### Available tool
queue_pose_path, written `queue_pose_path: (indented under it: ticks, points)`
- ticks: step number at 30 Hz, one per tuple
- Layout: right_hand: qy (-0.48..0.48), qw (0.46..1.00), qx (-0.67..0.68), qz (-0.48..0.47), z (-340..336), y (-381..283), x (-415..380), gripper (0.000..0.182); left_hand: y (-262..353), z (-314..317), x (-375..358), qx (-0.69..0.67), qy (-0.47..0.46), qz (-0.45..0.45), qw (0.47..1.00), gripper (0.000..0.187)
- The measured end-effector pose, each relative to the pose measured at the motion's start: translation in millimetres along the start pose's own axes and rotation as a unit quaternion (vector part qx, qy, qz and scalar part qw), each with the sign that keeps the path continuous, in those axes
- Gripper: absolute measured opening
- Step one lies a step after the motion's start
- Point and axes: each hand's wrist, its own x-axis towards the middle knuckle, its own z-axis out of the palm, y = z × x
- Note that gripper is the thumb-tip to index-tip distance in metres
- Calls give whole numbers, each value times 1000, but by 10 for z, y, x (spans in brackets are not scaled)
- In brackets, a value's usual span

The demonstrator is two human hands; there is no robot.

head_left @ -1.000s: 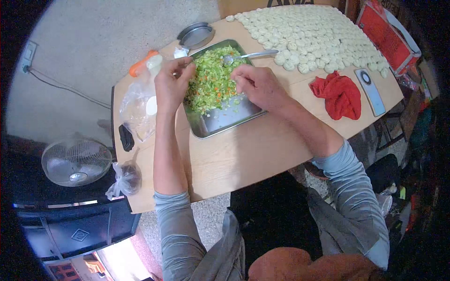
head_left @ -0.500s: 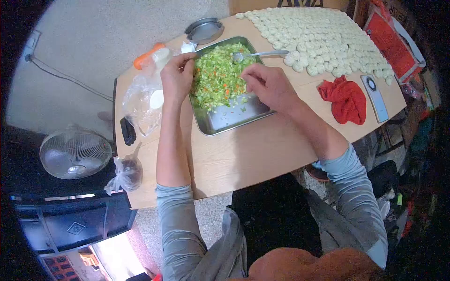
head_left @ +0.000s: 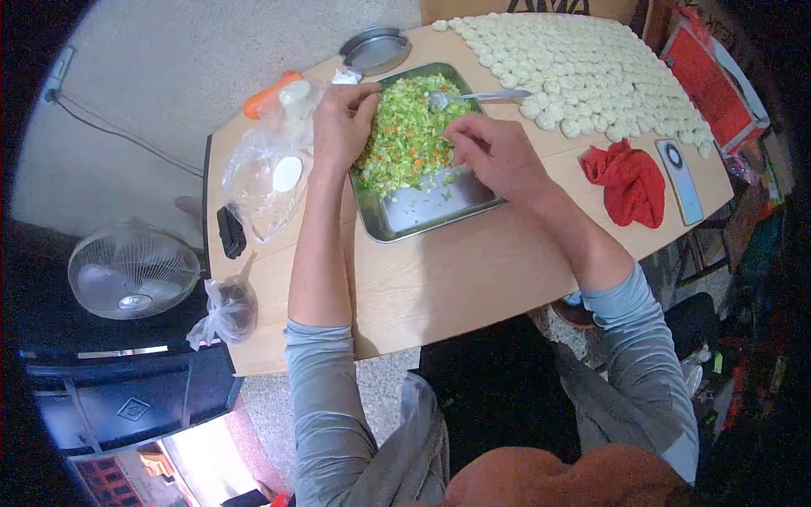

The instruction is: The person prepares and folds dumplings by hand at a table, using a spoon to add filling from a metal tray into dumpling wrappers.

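A metal tray (head_left: 439,205) holds finely chopped green vegetable with orange bits (head_left: 405,139), heaped toward its far and left side. Over the tray's left rim is my left hand (head_left: 345,127), its thumb and fingers drawn together. My right hand (head_left: 494,152) hovers at the tray's right side with fingertips pinched. Whatever either hand holds, if anything, is too small or hidden to make out. A metal spoon (head_left: 486,95) rests with its bowl in the chopped vegetable and its handle over the right rim.
Rows of pleated dumplings (head_left: 583,68) cover the far right of the table. Near them lie a red cloth (head_left: 629,186) and a phone (head_left: 680,182). Leftward are clear plastic bags (head_left: 262,182), a black object (head_left: 231,232), a tied bag (head_left: 230,308) and a round metal pan (head_left: 374,52).
My left hand has moved a little to the right, further over the chopped vegetable. My right hand keeps its pinch at about the same place. The view has shifted slightly.
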Motion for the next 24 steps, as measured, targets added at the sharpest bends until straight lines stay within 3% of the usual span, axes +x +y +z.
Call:
queue_pose_path:
  ticks: [9, 12, 15, 19, 23, 24]
  points:
    - [-6, 1000, -5, -3, -7, -8, 8, 15, 110, 5, -24, 87, -35, -15, 996, 20]
    - [-11, 1000, -1, -9, -2, 12, 2, 15, 28, 29, -28, 27, 19, 19, 999, 14]
    - [-19, 1000, -6, -10, -16, 43, 6, 14, -38, -30, -9, -39, 37, -24, 998, 14]
    - [-21, 1000, -16, -6, -23, 37, 12, 14, -37, -290, 51, -150, -53, -113, 981, 16]
    - [-1, 1000, -13, -14, -16, 14, 5, 15, 32, -537, 48, -173, -204, -165, 949, 18]
    - [-1, 1000, -16, -19, -19, 21, 6, 15, 55, -551, 40, -139, -207, -145, 957, 18]
